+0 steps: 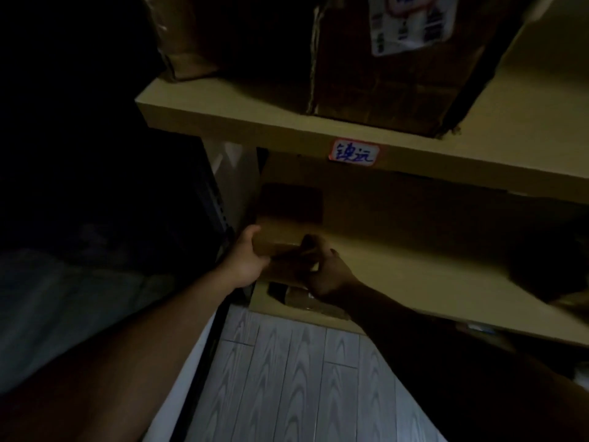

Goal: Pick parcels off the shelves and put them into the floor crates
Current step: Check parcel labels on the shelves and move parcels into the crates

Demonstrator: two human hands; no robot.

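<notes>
Dim shelf (414,266), left end: left hand (248,261) and right hand (326,275) grip parcel (282,248) by opposite sides, likely for a level lift.

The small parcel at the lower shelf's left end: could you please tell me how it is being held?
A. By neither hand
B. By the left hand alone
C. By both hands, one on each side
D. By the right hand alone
C: the left hand grips the left side of the small parcel and the right hand grips its right side.
</notes>
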